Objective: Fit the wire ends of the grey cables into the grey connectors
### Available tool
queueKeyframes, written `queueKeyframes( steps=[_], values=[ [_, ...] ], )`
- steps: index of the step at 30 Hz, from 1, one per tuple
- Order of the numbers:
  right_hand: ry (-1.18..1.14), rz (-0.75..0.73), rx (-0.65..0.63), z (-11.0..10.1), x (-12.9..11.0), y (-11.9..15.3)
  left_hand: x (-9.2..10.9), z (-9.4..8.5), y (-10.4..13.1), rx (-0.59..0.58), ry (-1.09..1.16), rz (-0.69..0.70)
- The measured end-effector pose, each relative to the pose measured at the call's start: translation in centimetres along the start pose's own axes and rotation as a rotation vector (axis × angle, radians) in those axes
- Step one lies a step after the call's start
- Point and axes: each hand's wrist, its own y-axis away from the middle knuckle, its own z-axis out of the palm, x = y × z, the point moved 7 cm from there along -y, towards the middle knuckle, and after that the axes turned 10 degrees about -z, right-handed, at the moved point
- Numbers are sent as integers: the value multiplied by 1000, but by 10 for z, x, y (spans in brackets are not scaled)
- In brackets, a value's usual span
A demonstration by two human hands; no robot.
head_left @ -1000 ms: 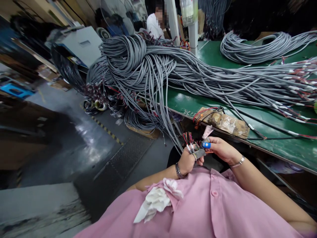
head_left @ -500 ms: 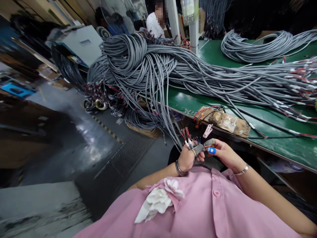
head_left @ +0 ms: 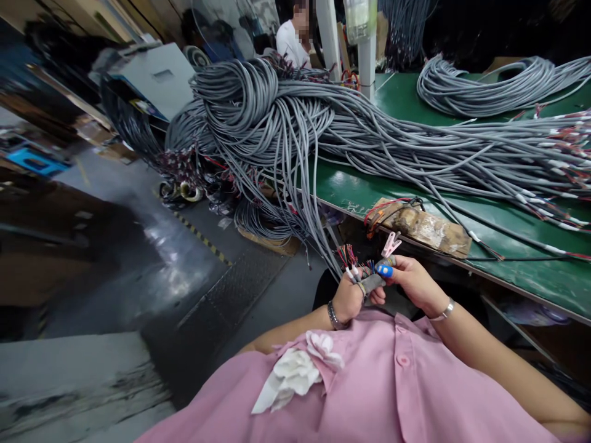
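My left hand [head_left: 351, 296] is closed around the ends of several grey cables [head_left: 323, 243], with white sleeves and thin coloured wires [head_left: 346, 253] fanning out above the fist. Grey wraps cover some of my fingertips. Close against it, my right hand [head_left: 410, 280] pinches at the wire ends, with a blue wrap on one finger; the thin wires between the fingertips are too small to make out singly. Just above the right fingers a pink clothes peg [head_left: 391, 244] stands at the table's edge.
A thick heap of grey cables [head_left: 295, 117] spreads over the green table [head_left: 344, 178] and hangs off its left end. A taped wooden block [head_left: 434, 231] lies at the near edge. A coiled cable bundle [head_left: 498, 89] lies behind. A person in white [head_left: 293, 43] is at the back.
My right hand has moved slightly left and in toward the left hand, its blue-wrapped finger now nearer the wire ends. The left hand keeps its hold on the cables. The view has shifted slightly.
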Motion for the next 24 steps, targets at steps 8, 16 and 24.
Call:
queueKeyframes(
  steps=[8, 16, 24],
  values=[
    [60, -9, 80, -8, 2, 0, 2, -3, -2, 80, 140, 20],
    [-115, 1, 0, 8, 2, 1, 7, -8, -1, 137, 175, 37],
    [-305, 53, 167, -24, 16, -2, 15, -4, 4, 125, 201, 45]
  ],
)
